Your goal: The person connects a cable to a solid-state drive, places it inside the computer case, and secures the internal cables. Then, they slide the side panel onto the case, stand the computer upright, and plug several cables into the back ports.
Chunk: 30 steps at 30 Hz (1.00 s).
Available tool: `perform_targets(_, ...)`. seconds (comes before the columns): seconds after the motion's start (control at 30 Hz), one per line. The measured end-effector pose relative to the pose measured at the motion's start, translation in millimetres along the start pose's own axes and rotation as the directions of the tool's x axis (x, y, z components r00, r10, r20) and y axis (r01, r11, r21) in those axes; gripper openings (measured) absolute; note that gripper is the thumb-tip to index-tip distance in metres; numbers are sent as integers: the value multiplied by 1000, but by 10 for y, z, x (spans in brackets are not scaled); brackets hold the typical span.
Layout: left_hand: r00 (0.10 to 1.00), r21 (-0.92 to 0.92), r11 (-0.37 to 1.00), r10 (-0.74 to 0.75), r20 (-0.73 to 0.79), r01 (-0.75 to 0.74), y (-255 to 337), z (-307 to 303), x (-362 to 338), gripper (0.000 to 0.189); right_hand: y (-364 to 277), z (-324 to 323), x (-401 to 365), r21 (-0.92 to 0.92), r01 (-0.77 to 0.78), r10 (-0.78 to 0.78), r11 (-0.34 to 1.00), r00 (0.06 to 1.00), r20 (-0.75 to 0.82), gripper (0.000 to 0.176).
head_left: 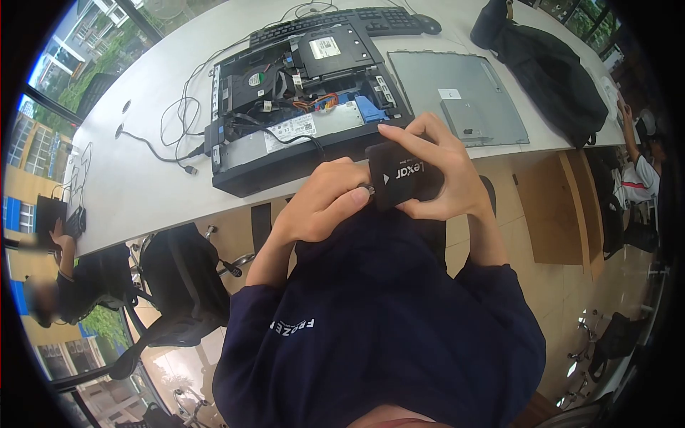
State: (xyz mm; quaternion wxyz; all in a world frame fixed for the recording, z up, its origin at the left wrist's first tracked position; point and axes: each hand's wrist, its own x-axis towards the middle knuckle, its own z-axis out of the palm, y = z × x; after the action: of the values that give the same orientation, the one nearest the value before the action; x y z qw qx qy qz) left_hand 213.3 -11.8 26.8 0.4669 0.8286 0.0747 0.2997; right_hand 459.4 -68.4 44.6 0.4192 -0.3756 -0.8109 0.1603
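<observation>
Near frame centre, just below the table edge (pixel 143 178), the Lexar drive (pixel 403 175) sits in free air over the lap (the open computer case (pixel 300 93) lies above). The right hand (pixel 446 167) curls closed around its right end; the left hand (pixel 321 203) pinches its left end. Its long axis runs left-right, label facing the camera.

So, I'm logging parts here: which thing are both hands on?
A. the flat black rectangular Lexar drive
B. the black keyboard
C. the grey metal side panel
A: the right hand grips the flat black rectangular Lexar drive, with the left hand pinching its edge.
</observation>
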Motion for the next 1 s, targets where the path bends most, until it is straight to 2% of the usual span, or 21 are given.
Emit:
perform_targets(0.23,996,-64,997,44,77,-39,-40,-71,88,36,82,23,15,22,24,-24,999,1000,-7,87)
perform_targets(0.4,990,-91,996,-7,139,19,-134,-131,55,39,111,35,24,84,-15,12,996,999,29,87)
perform_targets(0.43,990,-92,996,-7,139,20,-126,-109,61,39,106,36,24,84,-15,13,996,999,30,87)
perform_targets(0.5,996,-136,988,81,33,-76,-77,-45,98,42,93,40,27,120,-24,19,993,999,48,82)
perform_targets(0.8,1000,-119,993,25,-18,-27,-18,9,21,54,97,84,23,154,-13,5,988,999,49,81)
perform_targets(1.0,1000,-106,994,8,-7,-9,17,17,-53,54,116,131,42,144,42,-51,989,997,55,82)
